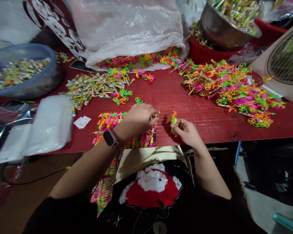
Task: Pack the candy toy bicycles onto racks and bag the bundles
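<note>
My left hand [140, 115], with a watch [109, 138] on its wrist, bends over rows of small bright plastic toys [109, 120] at the table's front edge. Its fingers curl toward the thumb, and a bit of green and red plastic shows beside them; whether they grip it is hard to see. To the right, my right hand [187, 130] pinches a small yellow-green plastic toy [173, 120] with an orange top, held upright just above the red table [197, 113]. A few loose plastic wheel-like pieces [122, 96] lie beyond my left hand.
Patterned small tubes [90, 86] lie heaped at left, near a blue basin [26, 87] and clear plastic bags [50, 123]. A white sack [132, 26] spills toys at the back. On the right are a toy pile [229, 84], a metal bowl [217, 29] and a fan [283, 58].
</note>
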